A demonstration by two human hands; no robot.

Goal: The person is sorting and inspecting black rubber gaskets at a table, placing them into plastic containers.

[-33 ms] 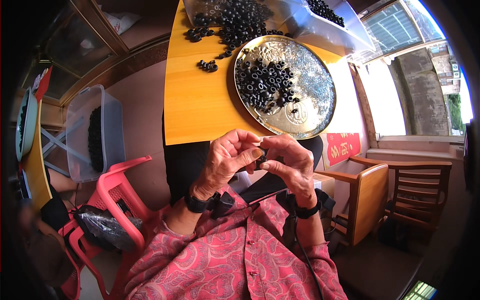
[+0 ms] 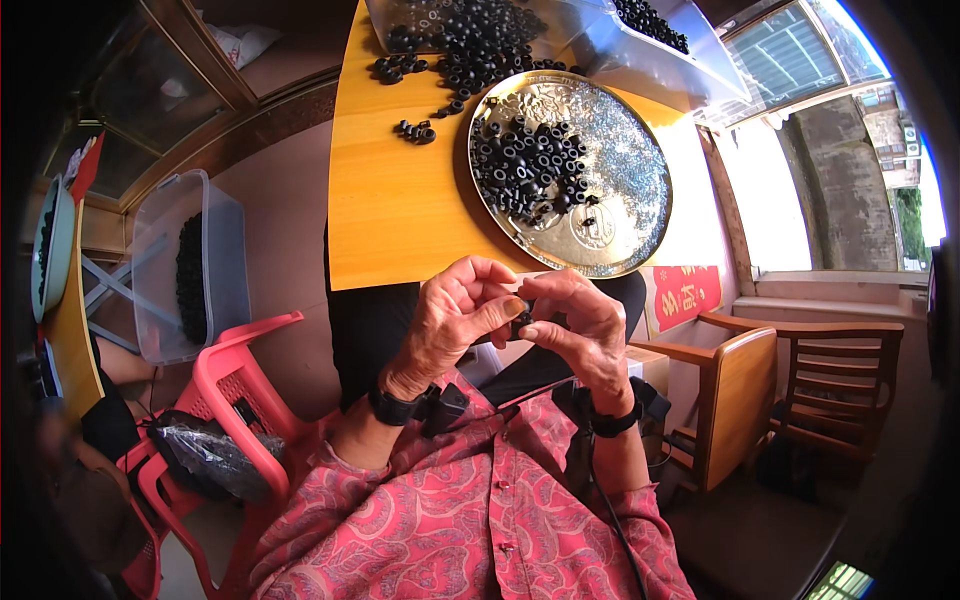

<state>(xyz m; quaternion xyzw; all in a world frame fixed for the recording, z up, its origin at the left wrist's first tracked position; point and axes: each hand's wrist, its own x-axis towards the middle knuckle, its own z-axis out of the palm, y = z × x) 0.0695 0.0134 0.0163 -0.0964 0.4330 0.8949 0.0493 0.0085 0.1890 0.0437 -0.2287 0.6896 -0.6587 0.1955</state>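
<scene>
- Head view, hands: the left hand [image 2: 445, 315] and right hand [image 2: 590, 330] meet just off the table's near edge, thumbs and fingertips pinched together on a small black piece [image 2: 522, 318]. Fingertips hide most of it, so its exact form, and whether it is one part or two, cannot be told.
- Head view, risks: the piece is tiny and probably smooth, so a loosened pinch could let it slip. With no table beneath, it might drop onto the dark trousers [image 2: 365, 340] or roll away. A sleeve or forearm catching the round tray [image 2: 625, 225] near the edge could scatter its heap of black rings [image 2: 530, 165].
- Head view, more risks: the loose black pile [image 2: 490, 45] spreads close to the tray's far rim, so a nudge could mix the two; the stray cluster [image 2: 415, 131] could be swept off.
- Head view, materials: the tray is shiny, gold-toned metal with an embossed centre and sparkling glare. The rings are short, matt-looking cylinders with paler end faces and round holes. The tabletop [image 2: 390, 215] is smooth, yellow, wood-grained; the bin [image 2: 640, 75] beyond is translucent plastic; the shirt [image 2: 420, 520] is red, swirl-patterned cloth.
</scene>
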